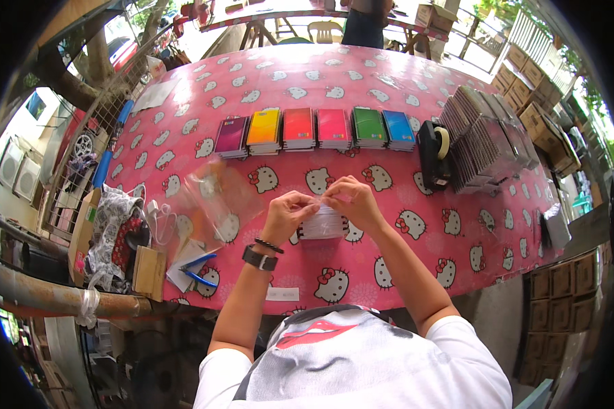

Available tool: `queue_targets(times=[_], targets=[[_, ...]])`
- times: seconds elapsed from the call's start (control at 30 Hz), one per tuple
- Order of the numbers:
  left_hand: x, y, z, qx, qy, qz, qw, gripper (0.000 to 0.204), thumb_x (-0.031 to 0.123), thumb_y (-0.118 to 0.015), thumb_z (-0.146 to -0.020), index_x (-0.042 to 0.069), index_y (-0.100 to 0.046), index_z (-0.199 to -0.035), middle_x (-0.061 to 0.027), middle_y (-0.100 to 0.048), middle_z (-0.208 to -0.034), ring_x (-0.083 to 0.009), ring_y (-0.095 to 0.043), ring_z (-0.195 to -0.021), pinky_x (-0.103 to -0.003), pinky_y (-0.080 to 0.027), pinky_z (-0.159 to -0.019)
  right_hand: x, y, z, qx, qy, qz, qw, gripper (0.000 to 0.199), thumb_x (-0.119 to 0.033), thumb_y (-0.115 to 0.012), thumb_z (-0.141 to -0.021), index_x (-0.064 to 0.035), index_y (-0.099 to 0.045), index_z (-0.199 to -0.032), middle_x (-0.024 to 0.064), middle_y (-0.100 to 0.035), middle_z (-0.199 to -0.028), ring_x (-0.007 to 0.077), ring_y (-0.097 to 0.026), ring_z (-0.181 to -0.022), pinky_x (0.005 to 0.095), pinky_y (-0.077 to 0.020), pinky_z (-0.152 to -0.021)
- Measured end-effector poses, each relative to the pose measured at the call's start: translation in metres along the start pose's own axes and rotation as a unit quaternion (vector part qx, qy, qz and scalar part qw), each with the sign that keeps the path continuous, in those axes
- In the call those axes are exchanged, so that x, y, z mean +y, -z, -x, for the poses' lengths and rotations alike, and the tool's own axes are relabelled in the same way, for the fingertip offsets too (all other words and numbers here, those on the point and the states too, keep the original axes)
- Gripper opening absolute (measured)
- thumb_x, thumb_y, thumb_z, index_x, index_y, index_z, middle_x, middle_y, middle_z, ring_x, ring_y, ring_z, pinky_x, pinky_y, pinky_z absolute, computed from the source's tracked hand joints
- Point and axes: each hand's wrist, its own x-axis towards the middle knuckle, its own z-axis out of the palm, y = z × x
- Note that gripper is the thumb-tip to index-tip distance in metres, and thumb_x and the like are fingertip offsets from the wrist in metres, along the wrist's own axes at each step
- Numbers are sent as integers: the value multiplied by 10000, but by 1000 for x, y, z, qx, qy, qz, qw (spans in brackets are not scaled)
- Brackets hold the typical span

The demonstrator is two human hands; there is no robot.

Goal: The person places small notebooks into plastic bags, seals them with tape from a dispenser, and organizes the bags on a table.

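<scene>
My left hand (pixel 288 213) and my right hand (pixel 352 202) meet over a small white stack of cards in a clear wrapper (pixel 323 223) on the pink patterned tablecloth (pixel 389 95). Both hands pinch the top edge of the wrapper with fingertips together. A black watch and a bead bracelet sit on my left wrist. Beyond the hands lies a row of coloured card stacks (pixel 315 129): purple, orange, red, pink, green and blue.
A black tape dispenser (pixel 434 154) stands right of the row, beside leaning stacks of clear packets (pixel 488 136). Loose clear bags (pixel 215 198), blue-handled pliers (pixel 199 271) and cloth clutter lie at the left. Cardboard boxes (pixel 559 300) are stacked at the right; a person stands beyond the table.
</scene>
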Motion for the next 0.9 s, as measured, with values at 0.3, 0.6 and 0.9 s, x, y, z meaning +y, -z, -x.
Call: queue_targets(times=[0.3, 0.6, 0.9], targets=[[0, 14, 7, 22, -2, -35, 999, 309, 200, -736, -767, 41, -649, -1018, -12, -638, -885, -63, -557, -758, -197, -453, -618, 11, 12, 10, -31, -86, 18, 996, 149, -181, -728, -743, -44, -680, -774, 46, -617, -790, 154, -548, -824, 298, -444, -768], [12, -15, 4, 11, 45, 28, 999, 488, 151, -770, -713, 23, -579, -1143, -30, -617, -904, -76, -571, -791, -220, -487, -675, 6, -12, 0, 47, -166, 2, 985, 324, -296, -709, -712, 8, -623, -641, 100, -557, -608, 190, -513, -741, 336, -422, -650], [11, -14, 1, -21, 23, -42, 999, 307, 116, -727, -751, 9, -642, -1026, -14, -622, -801, -75, -573, -787, -231, -480, -663, -9, -8, -4, 0, -138, -216, 967, 193, -225, -657, -804, -39, -704, -813, 79, -625, -875, 171, -520, -906, 319, -433, -743]])
